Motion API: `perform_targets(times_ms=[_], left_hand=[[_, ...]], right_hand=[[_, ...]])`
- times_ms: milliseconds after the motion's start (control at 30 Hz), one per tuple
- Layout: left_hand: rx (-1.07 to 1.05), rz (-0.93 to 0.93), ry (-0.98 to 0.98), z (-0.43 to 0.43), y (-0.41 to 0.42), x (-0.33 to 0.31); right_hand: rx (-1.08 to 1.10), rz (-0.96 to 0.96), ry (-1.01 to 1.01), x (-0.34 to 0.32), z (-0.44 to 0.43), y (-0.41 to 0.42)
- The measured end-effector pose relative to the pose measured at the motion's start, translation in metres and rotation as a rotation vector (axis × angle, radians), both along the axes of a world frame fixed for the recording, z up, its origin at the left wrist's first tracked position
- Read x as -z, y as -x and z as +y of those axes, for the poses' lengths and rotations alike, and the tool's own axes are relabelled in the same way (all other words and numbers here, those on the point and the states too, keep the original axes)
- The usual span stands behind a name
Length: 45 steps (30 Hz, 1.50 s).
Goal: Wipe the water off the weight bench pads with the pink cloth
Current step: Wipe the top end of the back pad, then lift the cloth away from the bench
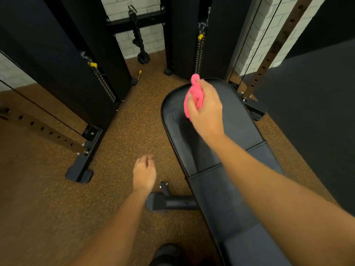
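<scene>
R hand (206,110) grips bunched pink cloth (194,96) over black bench pad (226,156); L hand (144,172) loose, holding nothing.

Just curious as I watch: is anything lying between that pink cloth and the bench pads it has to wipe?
Nothing visible. The right hand grips the pink cloth over the far bench pad, whose surface shows no objects.

Bare left hand (144,174), bare right hand (206,112).
</scene>
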<state>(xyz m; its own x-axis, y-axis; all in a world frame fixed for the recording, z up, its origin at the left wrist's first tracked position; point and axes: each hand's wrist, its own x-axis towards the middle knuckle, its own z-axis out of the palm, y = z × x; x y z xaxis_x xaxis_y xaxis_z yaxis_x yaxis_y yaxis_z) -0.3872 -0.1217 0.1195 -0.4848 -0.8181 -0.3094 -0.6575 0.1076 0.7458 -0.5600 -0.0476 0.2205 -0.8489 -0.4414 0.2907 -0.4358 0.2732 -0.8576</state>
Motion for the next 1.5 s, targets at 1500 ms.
perform_targets(times_ms=[1500], left_hand=[[-0.011,0.094,-0.206,0.061,-0.155,-0.09]], right_hand=[[-0.045,-0.929,-0.057,-0.009,0.104,-0.197]])
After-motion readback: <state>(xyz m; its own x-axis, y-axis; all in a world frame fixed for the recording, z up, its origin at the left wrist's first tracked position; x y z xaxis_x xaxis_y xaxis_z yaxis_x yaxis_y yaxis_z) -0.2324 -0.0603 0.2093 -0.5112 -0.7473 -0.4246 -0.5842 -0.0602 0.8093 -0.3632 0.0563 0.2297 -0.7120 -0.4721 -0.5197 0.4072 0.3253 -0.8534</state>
